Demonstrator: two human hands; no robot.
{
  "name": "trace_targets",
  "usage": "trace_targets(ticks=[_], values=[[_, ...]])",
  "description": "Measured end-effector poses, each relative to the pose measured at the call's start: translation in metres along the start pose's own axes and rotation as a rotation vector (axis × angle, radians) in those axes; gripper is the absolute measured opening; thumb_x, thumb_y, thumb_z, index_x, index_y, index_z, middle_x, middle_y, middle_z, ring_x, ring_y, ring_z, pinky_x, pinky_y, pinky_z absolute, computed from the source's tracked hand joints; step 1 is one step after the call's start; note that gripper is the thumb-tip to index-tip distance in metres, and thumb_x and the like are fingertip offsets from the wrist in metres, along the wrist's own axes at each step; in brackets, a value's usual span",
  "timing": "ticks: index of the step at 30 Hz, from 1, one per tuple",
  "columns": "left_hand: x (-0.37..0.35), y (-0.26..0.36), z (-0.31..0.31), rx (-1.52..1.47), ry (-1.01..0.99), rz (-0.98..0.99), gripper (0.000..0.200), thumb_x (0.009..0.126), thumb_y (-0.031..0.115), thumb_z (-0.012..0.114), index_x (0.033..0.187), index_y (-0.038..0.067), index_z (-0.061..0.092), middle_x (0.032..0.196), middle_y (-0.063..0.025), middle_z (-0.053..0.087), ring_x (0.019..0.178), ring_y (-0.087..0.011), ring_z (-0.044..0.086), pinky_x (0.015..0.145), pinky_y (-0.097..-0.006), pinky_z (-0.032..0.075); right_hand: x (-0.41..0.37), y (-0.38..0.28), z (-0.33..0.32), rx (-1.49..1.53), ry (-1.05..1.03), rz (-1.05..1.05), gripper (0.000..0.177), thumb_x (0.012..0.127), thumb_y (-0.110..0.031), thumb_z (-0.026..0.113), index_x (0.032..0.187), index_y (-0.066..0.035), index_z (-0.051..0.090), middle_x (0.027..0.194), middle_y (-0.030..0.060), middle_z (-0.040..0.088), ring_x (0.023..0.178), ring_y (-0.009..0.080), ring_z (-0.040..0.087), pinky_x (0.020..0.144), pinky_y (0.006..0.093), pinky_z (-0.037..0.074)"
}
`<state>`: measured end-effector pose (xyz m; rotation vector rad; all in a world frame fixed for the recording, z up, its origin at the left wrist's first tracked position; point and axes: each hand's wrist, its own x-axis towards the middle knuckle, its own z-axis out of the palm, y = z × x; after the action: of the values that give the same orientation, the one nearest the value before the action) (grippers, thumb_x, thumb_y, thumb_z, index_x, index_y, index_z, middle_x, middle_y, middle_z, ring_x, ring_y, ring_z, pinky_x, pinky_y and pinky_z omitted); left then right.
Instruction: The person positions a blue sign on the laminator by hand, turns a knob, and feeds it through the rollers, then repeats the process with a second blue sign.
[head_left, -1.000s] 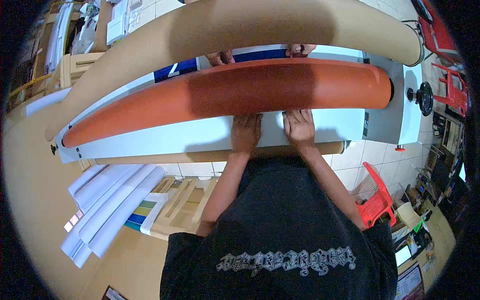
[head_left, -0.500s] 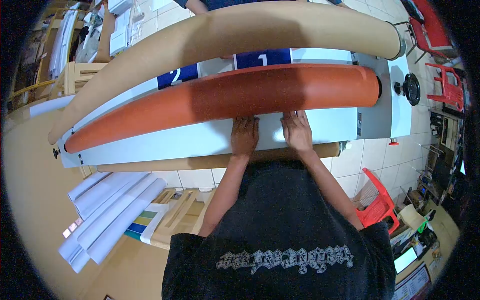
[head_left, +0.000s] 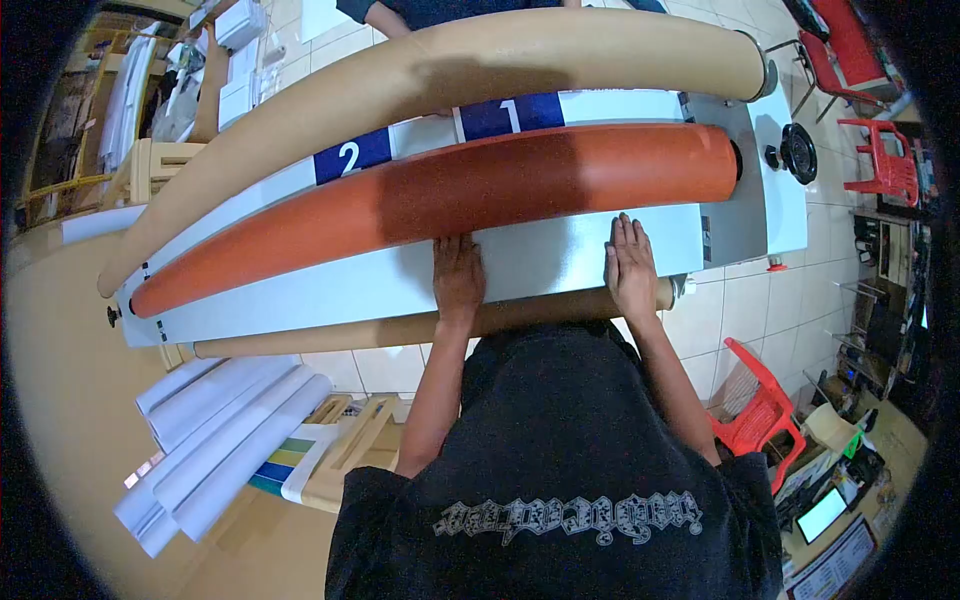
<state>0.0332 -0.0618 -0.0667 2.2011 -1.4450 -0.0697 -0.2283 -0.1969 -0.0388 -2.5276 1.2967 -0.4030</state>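
A long orange roller spans a laminating machine whose front surface is a glossy white sheet. My left hand lies flat on this sheet, its fingertips right at the roller's lower edge. Farther right, my right hand also rests flat, fingers straight and close together, just short of the roller. Neither hand holds anything. Below my wrists runs a brown tube along the machine's near edge. Beyond the orange roller, blue panels numbered 2 and 1 show on the sheet.
A thick tan roll crosses the machine's far side, with another person's arm behind it. At the right end sits a black handwheel. White paper rolls lie at lower left; a red chair stands at right.
My hands have moved apart along the sheet, the left one leftward and the right one rightward. The view has shifted slightly.
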Motion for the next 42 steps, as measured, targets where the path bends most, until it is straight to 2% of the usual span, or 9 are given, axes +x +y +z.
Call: trace_targets(ticks=[13,16,19,21,23,24,26,33,42], values=[[-0.013,-0.060,-0.041,0.122,0.060,-0.161,0.044,0.094,0.019,0.051,0.130,-0.006,0.053,0.136,-0.0281,0.050,0.130,-0.0422,0.044,0.114,-0.0518,0.028,-0.024,-0.034,-0.025,0.099,-0.026,0.006,0.035,0.096,-0.019,0.055,0.125,-0.001,0.062,0.127,0.0199,0.061,0.124,0.0368,0.054,0.107,0.0440,0.040],[-0.030,-0.068,-0.042,0.091,0.143,-0.139,0.043,0.096,0.022,0.049,0.128,-0.006,0.055,0.137,-0.0256,0.051,0.133,-0.0394,0.042,0.115,-0.0498,0.026,-0.013,-0.077,-0.094,0.680,-0.303,0.272,0.017,0.087,-0.016,0.066,0.086,0.000,0.071,0.081,0.0127,0.070,0.070,0.0290,0.067,0.065,0.0364,0.053],[-0.047,-0.060,-0.042,0.044,0.104,-0.138,0.044,0.096,0.022,0.049,0.130,-0.006,0.054,0.139,-0.0255,0.049,0.134,-0.0385,0.042,0.116,-0.0491,0.025,-0.008,-0.128,-0.193,1.106,-0.323,-0.100,0.031,0.082,-0.024,0.074,0.066,-0.003,0.058,0.066,0.0105,0.059,0.060,0.0262,0.058,0.056,0.0371,0.046],[-0.051,-0.052,-0.039,0.042,0.100,-0.103,0.044,0.096,0.023,0.049,0.130,-0.006,0.054,0.139,-0.0252,0.049,0.134,-0.0383,0.042,0.116,-0.0489,0.025,0.006,-0.163,-0.236,1.537,-0.365,-0.827,0.042,0.076,-0.040,0.070,0.062,-0.005,0.052,0.064,0.0121,0.051,0.060,0.0324,0.053,0.057,0.0386,0.044],[-0.054,-0.044,-0.036,0.035,0.082,-0.069,0.045,0.096,0.024,0.050,0.130,-0.006,0.054,0.139,-0.0248,0.049,0.134,-0.0380,0.042,0.116,-0.0488,0.024,0.007,-0.202,-0.269,1.607,-0.346,-1.033,0.045,0.074,-0.043,0.071,0.064,-0.005,0.051,0.064,0.0129,0.048,0.061,0.0345,0.052,0.061,0.0404,0.044],[-0.055,-0.043,-0.037,0.037,0.055,-0.073,0.046,0.096,0.024,0.050,0.130,-0.006,0.054,0.140,-0.0242,0.049,0.134,-0.0378,0.042,0.116,-0.0485,0.025,0.004,-0.215,-0.272,1.588,-0.322,-1.018,0.045,0.074,-0.043,0.071,0.064,-0.005,0.051,0.064,0.0129,0.048,0.061,0.0345,0.052,0.061,0.0404,0.044],[-0.054,-0.041,-0.039,0.001,0.011,-0.113,0.047,0.096,0.024,0.050,0.132,-0.006,0.053,0.141,-0.0223,0.049,0.135,-0.0367,0.041,0.116,-0.0468,0.025,-0.002,-0.237,-0.275,1.724,-0.352,-1.148,0.079,0.063,-0.086,0.061,0.058,-0.011,0.037,0.056,0.0016,0.036,0.050,0.0188,0.046,0.046,0.0298,0.033],[-0.066,-0.045,-0.045,0.010,-0.040,-0.070,0.046,0.095,0.021,0.052,0.133,-0.005,0.053,0.143,-0.0199,0.048,0.137,-0.0341,0.039,0.117,-0.0438,0.026,-0.039,-0.260,-0.260,1.884,-0.251,-1.039,0.084,0.059,-0.090,0.060,0.059,-0.009,0.037,0.055,0.0024,0.034,0.048,0.0195,0.044,0.044,0.0306,0.031],[-0.067,-0.046,-0.044,-0.004,-0.031,-0.053,0.047,0.093,0.019,0.054,0.133,-0.005,0.052,0.145,-0.0184,0.046,0.138,-0.0335,0.038,0.116,-0.0441,0.026,-0.049,-0.247,-0.270,1.740,-0.043,-1.054,0.078,0.073,-0.081,0.055,0.057,-0.007,0.037,0.055,0.0040,0.033,0.046,0.0208,0.042,0.042,0.0321,0.026]])
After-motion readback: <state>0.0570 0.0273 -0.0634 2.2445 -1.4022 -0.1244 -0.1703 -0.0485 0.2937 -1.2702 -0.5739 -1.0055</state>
